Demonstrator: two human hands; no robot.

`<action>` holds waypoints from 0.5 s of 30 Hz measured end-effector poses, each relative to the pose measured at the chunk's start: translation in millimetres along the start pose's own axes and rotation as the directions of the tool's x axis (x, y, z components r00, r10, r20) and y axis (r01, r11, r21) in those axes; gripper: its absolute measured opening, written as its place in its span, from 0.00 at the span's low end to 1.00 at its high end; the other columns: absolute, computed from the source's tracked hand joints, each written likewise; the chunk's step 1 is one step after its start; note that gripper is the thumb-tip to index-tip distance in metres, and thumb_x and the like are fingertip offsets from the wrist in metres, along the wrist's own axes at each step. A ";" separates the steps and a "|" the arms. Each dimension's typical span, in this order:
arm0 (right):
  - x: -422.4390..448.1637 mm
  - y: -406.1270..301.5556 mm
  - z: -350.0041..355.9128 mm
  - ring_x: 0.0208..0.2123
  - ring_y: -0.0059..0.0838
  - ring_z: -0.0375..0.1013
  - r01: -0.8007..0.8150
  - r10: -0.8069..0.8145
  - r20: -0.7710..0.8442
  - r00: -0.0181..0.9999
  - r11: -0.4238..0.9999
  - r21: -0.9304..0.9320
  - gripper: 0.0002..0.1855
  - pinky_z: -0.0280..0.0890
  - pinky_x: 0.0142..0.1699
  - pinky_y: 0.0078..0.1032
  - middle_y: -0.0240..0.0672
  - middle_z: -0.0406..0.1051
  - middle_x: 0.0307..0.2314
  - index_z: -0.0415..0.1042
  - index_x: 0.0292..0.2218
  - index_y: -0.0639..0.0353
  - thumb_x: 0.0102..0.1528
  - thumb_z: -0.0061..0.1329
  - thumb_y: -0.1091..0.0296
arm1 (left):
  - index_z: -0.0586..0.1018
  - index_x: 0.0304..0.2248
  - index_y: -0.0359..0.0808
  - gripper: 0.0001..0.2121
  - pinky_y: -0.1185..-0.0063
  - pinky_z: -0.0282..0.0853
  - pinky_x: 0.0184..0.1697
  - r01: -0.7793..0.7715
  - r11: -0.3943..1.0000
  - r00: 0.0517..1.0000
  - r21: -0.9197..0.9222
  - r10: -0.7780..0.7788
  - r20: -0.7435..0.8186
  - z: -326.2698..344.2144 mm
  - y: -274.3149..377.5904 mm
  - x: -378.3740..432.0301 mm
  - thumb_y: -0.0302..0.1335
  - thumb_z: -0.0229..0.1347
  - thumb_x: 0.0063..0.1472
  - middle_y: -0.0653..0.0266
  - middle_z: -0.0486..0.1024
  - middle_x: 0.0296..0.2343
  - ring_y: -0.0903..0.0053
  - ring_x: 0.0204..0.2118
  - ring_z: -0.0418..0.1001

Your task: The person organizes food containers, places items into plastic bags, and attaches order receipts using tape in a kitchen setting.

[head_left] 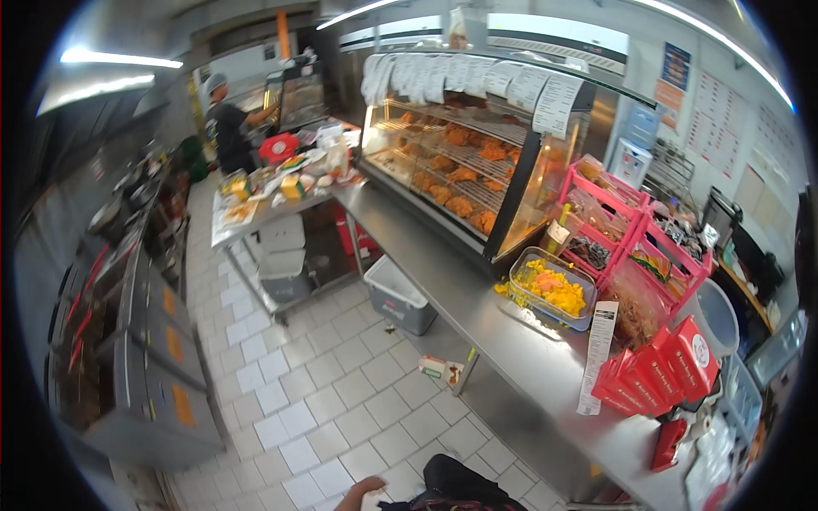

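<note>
At the bottom edge, my left hand (369, 488) hangs low over the tiled floor, beside my dark-clad knee (457, 476). Its fingers are too small and partly cut off to tell their pose. My right hand is out of view. Before me to the right runs a steel counter (505, 348). On it, a glass display warmer (495, 246) holds pieces of fried chicken on wire racks. A transparent plastic tub (591, 319) of yellow food stands nearby. A long printed paper slip (597, 364) lies next to several red folded cartons (664, 370).
Pink stacked baskets (617, 262) hold packets. Printed slips (555, 105) hang from the warmer's top. A grey bin (399, 300) sits under the counter; a dropped carton (439, 368) lies near its leg. Grey fryer cabinets (169, 358) line the left. A person (229, 128) stands at a far cluttered table (223, 237).
</note>
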State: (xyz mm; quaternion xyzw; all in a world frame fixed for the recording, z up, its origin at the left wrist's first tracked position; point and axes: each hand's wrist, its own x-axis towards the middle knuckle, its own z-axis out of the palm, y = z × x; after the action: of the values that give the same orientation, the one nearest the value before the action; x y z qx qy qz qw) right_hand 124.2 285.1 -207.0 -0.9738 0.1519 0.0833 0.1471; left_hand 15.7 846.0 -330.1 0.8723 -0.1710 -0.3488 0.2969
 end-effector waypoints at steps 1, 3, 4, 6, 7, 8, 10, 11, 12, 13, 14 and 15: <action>0.8 -10.8 15.6 0.31 0.34 0.72 0.014 -0.012 0.081 0.997 0.999 -0.031 0.13 0.66 0.32 0.32 0.34 0.72 0.28 0.72 0.29 0.49 0.44 0.48 0.52 | 0.74 0.37 0.38 0.14 0.77 0.68 0.36 0.115 0.993 0.977 0.010 -0.111 -0.184 -42.5 4.3 34.6 0.34 0.42 0.58 0.57 0.75 0.32 0.72 0.35 0.73; -1.0 2.9 41.5 0.30 0.34 0.72 0.008 0.022 0.236 0.972 0.992 -0.124 0.13 0.66 0.32 0.32 0.33 0.72 0.27 0.73 0.28 0.48 0.44 0.48 0.51 | 0.72 0.38 0.36 0.12 0.78 0.68 0.34 0.118 0.766 0.930 -0.632 -0.309 -0.201 -146.4 64.9 89.8 0.30 0.42 0.58 0.57 0.75 0.30 0.73 0.33 0.74; 1.9 -11.7 60.6 0.30 0.34 0.72 0.066 -0.017 0.317 0.948 0.987 -0.145 0.14 0.66 0.32 0.32 0.33 0.72 0.27 0.74 0.28 0.48 0.44 0.48 0.51 | 0.72 0.38 0.35 0.11 0.78 0.69 0.33 0.044 0.779 0.917 -0.626 -0.281 -0.285 -191.7 68.8 91.4 0.29 0.42 0.58 0.57 0.75 0.30 0.74 0.32 0.74; 25.8 -59.1 106.6 0.30 0.34 0.72 0.290 -0.185 0.459 0.869 0.942 -0.168 0.14 0.66 0.32 0.33 0.32 0.73 0.26 0.74 0.27 0.47 0.44 0.48 0.49 | 0.71 0.38 0.33 0.11 0.79 0.69 0.32 -0.097 0.794 0.855 -0.600 -0.242 -0.458 -266.8 60.0 84.6 0.28 0.42 0.58 0.58 0.74 0.29 0.76 0.30 0.74; 40.5 -88.3 125.9 0.30 0.34 0.73 0.436 -0.297 0.506 0.810 0.882 -0.179 0.14 0.66 0.31 0.33 0.32 0.73 0.25 0.75 0.27 0.46 0.43 0.48 0.49 | 0.70 0.39 0.33 0.12 0.79 0.69 0.32 -0.091 0.777 0.845 -0.623 -0.271 -0.461 -289.1 43.9 80.2 0.29 0.42 0.59 0.58 0.74 0.30 0.75 0.31 0.74; 60.2 -112.9 141.8 0.29 0.34 0.73 0.574 -0.400 0.540 0.741 0.794 -0.199 0.14 0.66 0.31 0.33 0.32 0.73 0.25 0.75 0.26 0.46 0.43 0.48 0.48 | 0.69 0.40 0.33 0.12 0.79 0.70 0.32 -0.096 0.755 0.846 -0.649 -0.281 -0.452 -308.1 32.9 83.2 0.30 0.41 0.59 0.58 0.74 0.30 0.75 0.32 0.74; 124.8 -150.6 162.4 0.28 0.39 0.71 0.603 -0.400 0.685 0.609 0.794 -0.074 0.18 0.64 0.30 0.40 0.33 0.72 0.23 0.75 0.25 0.48 0.42 0.47 0.44 | 0.69 0.40 0.33 0.13 0.78 0.71 0.31 -0.029 0.703 0.870 -0.711 -0.333 -0.365 -326.7 27.4 101.5 0.30 0.40 0.60 0.58 0.74 0.29 0.73 0.31 0.74; 149.9 -203.1 169.9 0.26 0.34 0.73 0.515 -0.395 0.708 0.585 0.855 0.051 0.16 0.67 0.28 0.34 0.33 0.73 0.23 0.75 0.24 0.52 0.46 0.44 0.50 | 0.71 0.38 0.33 0.13 0.77 0.70 0.31 0.071 0.702 0.858 -0.709 -0.405 -0.315 -328.4 5.1 95.5 0.32 0.42 0.59 0.57 0.74 0.27 0.74 0.31 0.74; 175.1 -247.3 178.0 0.22 0.28 0.74 0.347 -0.424 0.571 0.703 0.905 0.244 0.16 0.69 0.27 0.26 0.35 0.74 0.22 0.74 0.24 0.57 0.48 0.40 0.57 | 0.73 0.35 0.34 0.13 0.77 0.70 0.31 0.139 0.702 0.835 -0.698 -0.462 -0.299 -319.8 -35.2 89.7 0.34 0.43 0.58 0.57 0.75 0.25 0.75 0.31 0.74; 193.0 -356.8 177.3 0.21 0.28 0.73 0.483 -0.602 0.418 0.680 0.797 0.363 0.15 0.68 0.25 0.25 0.36 0.73 0.21 0.74 0.24 0.59 0.48 0.40 0.58 | 0.74 0.34 0.32 0.16 0.73 0.70 0.34 0.180 0.781 0.744 -0.598 -0.506 -0.437 -317.2 -124.7 50.8 0.37 0.45 0.56 0.55 0.75 0.24 0.69 0.31 0.74; 205.0 -399.0 169.5 0.19 0.28 0.73 0.776 -0.806 0.180 0.564 0.592 0.217 0.15 0.67 0.24 0.24 0.37 0.73 0.20 0.74 0.24 0.60 0.48 0.41 0.58 | 0.74 0.33 0.31 0.17 0.71 0.69 0.36 0.272 0.717 0.759 -0.641 -0.570 -0.315 -304.6 -143.5 40.1 0.39 0.45 0.55 0.53 0.75 0.27 0.65 0.32 0.74; 213.6 -430.2 162.1 0.18 0.27 0.73 0.883 -0.887 0.015 0.462 0.461 0.085 0.15 0.66 0.23 0.24 0.39 0.73 0.19 0.73 0.25 0.61 0.48 0.42 0.59 | 0.74 0.33 0.31 0.17 0.71 0.69 0.36 0.348 0.671 0.790 -0.654 -0.586 -0.181 -295.7 -147.0 34.9 0.39 0.45 0.55 0.53 0.75 0.27 0.65 0.32 0.74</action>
State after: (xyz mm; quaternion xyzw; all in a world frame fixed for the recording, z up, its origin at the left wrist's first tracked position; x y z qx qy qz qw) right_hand 443.8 669.4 -291.7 -0.9035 -0.3761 0.0175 0.2047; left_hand 263.5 1058.7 -269.9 0.7992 0.2404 -0.2749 0.4774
